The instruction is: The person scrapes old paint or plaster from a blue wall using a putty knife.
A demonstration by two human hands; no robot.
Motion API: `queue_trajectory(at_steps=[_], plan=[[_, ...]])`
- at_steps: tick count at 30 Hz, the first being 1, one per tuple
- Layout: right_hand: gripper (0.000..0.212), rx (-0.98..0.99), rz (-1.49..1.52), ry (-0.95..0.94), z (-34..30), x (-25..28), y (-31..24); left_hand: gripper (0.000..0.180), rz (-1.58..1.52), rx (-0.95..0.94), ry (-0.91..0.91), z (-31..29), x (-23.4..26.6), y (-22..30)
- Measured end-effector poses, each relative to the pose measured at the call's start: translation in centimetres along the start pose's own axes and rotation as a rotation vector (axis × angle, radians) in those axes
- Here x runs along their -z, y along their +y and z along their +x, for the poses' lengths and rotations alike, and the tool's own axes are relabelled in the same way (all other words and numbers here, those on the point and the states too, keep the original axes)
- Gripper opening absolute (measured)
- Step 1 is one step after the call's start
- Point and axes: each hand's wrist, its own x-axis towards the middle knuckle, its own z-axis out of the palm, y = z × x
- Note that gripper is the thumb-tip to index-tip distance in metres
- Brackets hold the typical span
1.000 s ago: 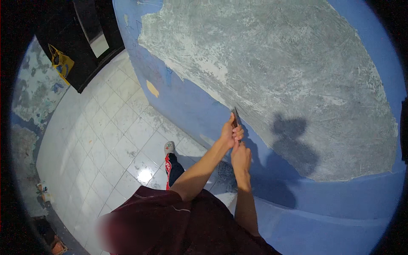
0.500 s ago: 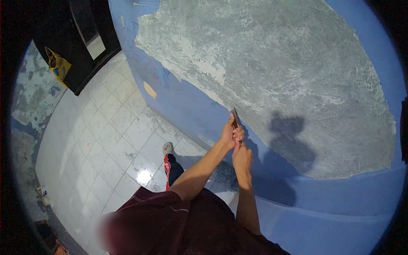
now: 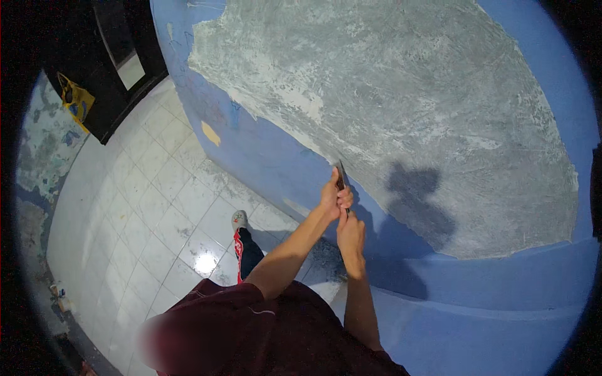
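Note:
In both hands I hold a slim tool seen edge-on, which looks like a scraper; its dark blade points up and touches, or nearly touches, the wall at the border of the bare patch. My left hand is closed around it near the blade, thumb laid along it. Just below, my right hand is closed around the lower end, which the fingers mostly hide. The wall's grey plaster patch has a ragged edge, with blue paint around it.
Pale floor tiles lie to the left, where my shoe stands close to the wall's foot. A yellow bag hangs by a dark door or cabinet at the far left. Small items lie along the left floor edge.
The view has shifted slightly, so the whole scene sits a little further left. Both hands keep their grip on the scraper, its blade still at the patch's border.

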Motion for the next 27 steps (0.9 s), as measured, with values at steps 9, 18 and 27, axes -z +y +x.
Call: queue_trajectory(at_steps=[9,18,27], plan=[[0.041,0.02,-0.071,0.035,0.5,-0.5,-0.3,0.06,-0.035,0.027,0.007,-0.3,-1.4,0.4],[0.038,-0.011,-0.026,0.049,0.6,-0.7,-1.2,0.055,-0.001,0.087,-0.06,-0.6,-1.4,0.6],[0.035,0.046,-0.022,0.058,0.3,-0.7,-0.7,0.055,0.026,0.116,0.02,-0.9,-1.5,1.2]])
